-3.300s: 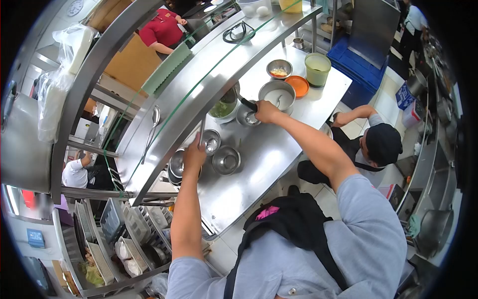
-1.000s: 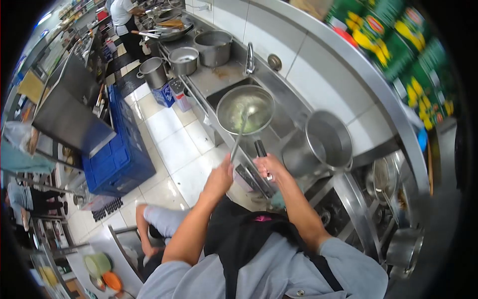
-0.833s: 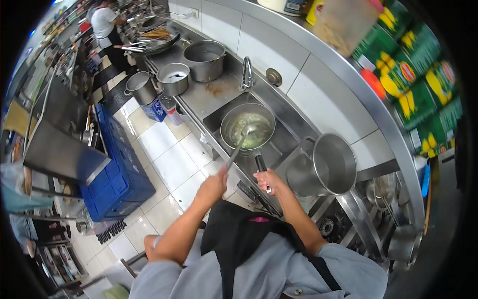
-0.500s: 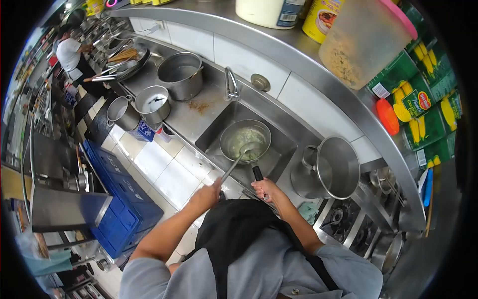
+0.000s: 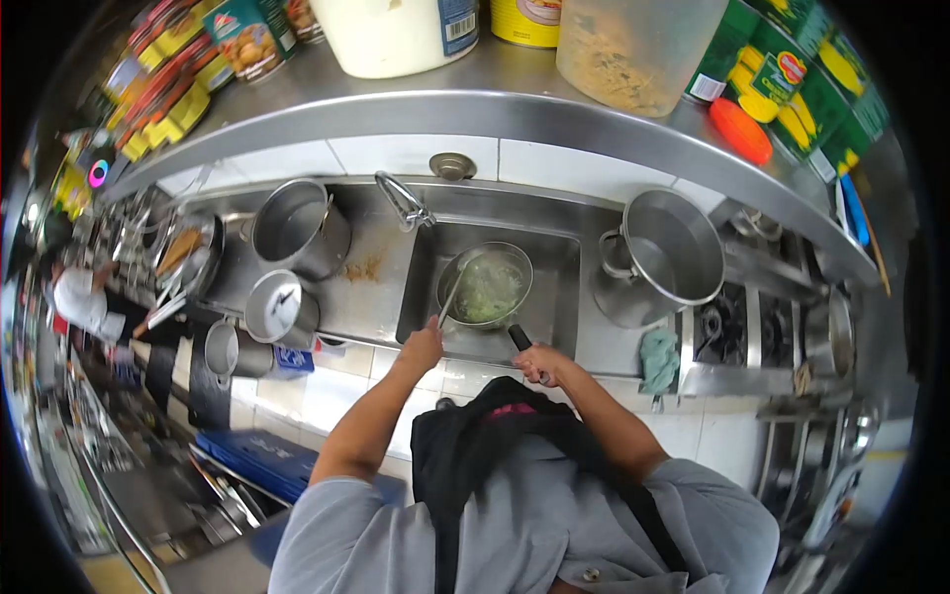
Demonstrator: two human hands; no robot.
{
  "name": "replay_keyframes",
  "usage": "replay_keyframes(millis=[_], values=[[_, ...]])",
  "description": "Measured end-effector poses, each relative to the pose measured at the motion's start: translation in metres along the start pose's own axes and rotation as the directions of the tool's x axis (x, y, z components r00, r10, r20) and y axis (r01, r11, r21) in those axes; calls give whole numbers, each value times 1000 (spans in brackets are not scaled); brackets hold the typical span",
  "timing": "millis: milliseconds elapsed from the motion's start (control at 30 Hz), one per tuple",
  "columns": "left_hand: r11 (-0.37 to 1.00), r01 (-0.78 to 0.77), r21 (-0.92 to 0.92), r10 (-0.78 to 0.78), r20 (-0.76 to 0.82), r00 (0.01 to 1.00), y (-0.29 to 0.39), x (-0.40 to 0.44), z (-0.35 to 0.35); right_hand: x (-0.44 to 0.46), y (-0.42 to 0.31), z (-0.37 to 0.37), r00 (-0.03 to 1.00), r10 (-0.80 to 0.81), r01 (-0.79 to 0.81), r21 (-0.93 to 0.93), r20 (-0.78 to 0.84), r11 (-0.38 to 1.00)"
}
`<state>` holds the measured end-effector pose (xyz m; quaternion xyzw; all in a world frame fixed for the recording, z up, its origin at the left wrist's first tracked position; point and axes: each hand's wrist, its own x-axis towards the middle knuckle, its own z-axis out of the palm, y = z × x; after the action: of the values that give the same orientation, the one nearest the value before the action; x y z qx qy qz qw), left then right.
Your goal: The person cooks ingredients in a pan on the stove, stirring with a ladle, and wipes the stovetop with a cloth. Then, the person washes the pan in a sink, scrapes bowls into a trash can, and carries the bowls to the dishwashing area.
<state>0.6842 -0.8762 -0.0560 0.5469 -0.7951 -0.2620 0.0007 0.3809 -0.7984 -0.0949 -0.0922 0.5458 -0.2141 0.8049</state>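
Observation:
My left hand point(image 5: 423, 346) is closed around the handle of a long metal ladle point(image 5: 450, 299), whose head reaches into a round pan point(image 5: 526, 302). The ladle's bowl is hard to make out there. Pale green, wet-looking food point(image 5: 491, 289) fills the pan, seemingly under a haze of steam. With my right hand point(image 5: 542, 364) I grip the pan's black handle point(image 5: 520, 338). The pan is over the steel sink point(image 5: 559, 267); whether it rests on the bottom cannot be told. A curved tap point(image 5: 401, 200) stands behind the sink's left side.
A tall steel pot point(image 5: 633, 287) stands right of the sink, with a green cloth point(image 5: 659, 358) and gas burners point(image 5: 720, 322) beyond. Several pots, including a large one point(image 5: 297, 233), stand to the left. A steel shelf point(image 5: 396, 119) overhangs the counter. Another person point(image 5: 81, 295) is far left.
The view has swung, levelling the counter and showing more of the shelf's left side. The ladle has shifted to the pan's left side. Both hands keep their grips.

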Motion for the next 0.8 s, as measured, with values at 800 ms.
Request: replay_keyframes(millis=[800], values=[[989, -118, 88, 79, 360, 930, -62, 23, -37, 38, -25, 35, 999, 14, -8, 143, -37, 990]])
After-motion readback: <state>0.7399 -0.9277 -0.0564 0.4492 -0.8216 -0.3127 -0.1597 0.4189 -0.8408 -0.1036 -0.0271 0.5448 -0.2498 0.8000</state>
